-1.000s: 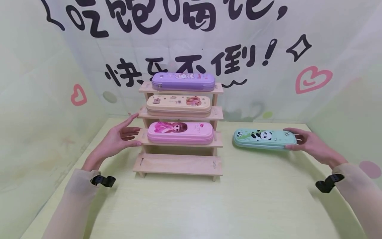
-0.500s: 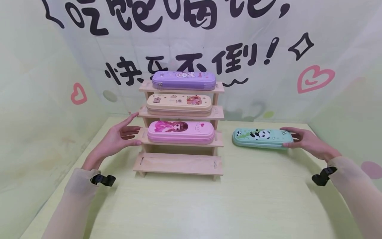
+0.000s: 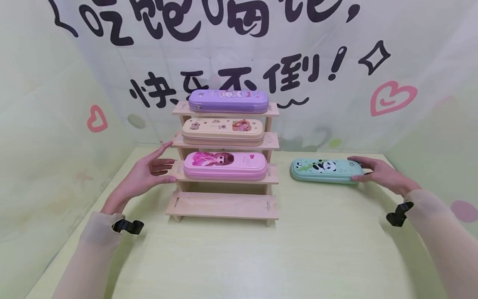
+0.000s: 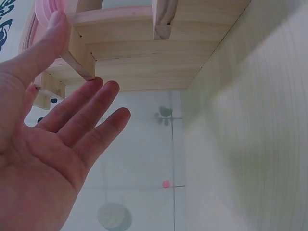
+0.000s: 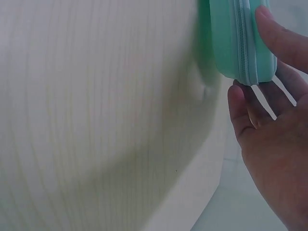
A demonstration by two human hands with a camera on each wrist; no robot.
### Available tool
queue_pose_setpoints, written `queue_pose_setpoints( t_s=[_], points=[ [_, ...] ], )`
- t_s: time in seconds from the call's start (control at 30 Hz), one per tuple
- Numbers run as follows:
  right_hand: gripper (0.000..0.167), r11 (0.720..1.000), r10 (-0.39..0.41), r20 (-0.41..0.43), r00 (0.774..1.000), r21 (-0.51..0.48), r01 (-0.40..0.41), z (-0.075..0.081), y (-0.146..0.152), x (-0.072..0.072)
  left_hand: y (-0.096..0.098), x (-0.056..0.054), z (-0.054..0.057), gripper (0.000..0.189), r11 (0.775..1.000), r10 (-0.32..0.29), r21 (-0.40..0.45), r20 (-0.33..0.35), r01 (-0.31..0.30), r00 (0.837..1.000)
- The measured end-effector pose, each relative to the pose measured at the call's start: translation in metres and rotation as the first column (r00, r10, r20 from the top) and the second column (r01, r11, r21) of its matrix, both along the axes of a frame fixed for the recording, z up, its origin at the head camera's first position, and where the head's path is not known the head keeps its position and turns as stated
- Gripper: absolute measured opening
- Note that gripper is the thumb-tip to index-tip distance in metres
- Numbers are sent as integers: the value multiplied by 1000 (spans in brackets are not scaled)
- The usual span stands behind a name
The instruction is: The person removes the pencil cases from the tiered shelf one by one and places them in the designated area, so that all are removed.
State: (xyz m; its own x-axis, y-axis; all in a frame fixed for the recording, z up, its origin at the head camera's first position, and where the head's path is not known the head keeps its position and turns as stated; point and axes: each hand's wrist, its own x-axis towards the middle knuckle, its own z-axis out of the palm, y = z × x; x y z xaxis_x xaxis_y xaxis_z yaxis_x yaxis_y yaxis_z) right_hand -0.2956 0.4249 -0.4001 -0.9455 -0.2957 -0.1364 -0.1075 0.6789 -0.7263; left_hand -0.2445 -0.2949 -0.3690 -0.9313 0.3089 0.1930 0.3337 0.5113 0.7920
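Note:
A mint-green pencil case (image 3: 321, 171) with a panda print lies to the right of a wooden stepped rack (image 3: 224, 206). My right hand (image 3: 381, 171) grips its right end, thumb at the front and fingers behind. In the right wrist view the zipped end of the mint case (image 5: 244, 43) is close over the table, with its shadow alongside. At the rack's left side, my left hand (image 3: 140, 174) touches the shelf ends with fingers spread and fairly straight. The left wrist view has the thumb of this hand (image 4: 43, 163) on a shelf end near a pink case (image 4: 44, 12).
A purple pencil case (image 3: 228, 101) lies on the rack's top shelf, a cream case (image 3: 223, 132) below it, and a pink case (image 3: 225, 165) on the third. Bare wood shows on the lowest shelf. A printed cloth wall (image 3: 328, 120) stands behind the pale table (image 3: 239, 257).
My right hand and the gripped end of the mint pencil case have shifted slightly left. My left hand stays at the rack, and the other cases keep their places.

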Motion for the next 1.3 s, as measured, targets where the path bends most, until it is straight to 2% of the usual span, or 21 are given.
queue_pose_setpoints(
  t_s=[0.5,0.93,1.3],
  points=[
    [79,1000,17,17,1000,20,-18,-7,-1,-12,-1,0,-2,107,1000,0,1,-10,0,1000],
    [79,1000,19,41,999,10,-20,-4,-4,-15,0,1,0,108,1000,5,0,-4,-5,1000],
    [80,999,29,27,999,17,-30,-5,-3,-14,0,1,1,108,1000,13,-2,5,-13,1000]
  ],
)
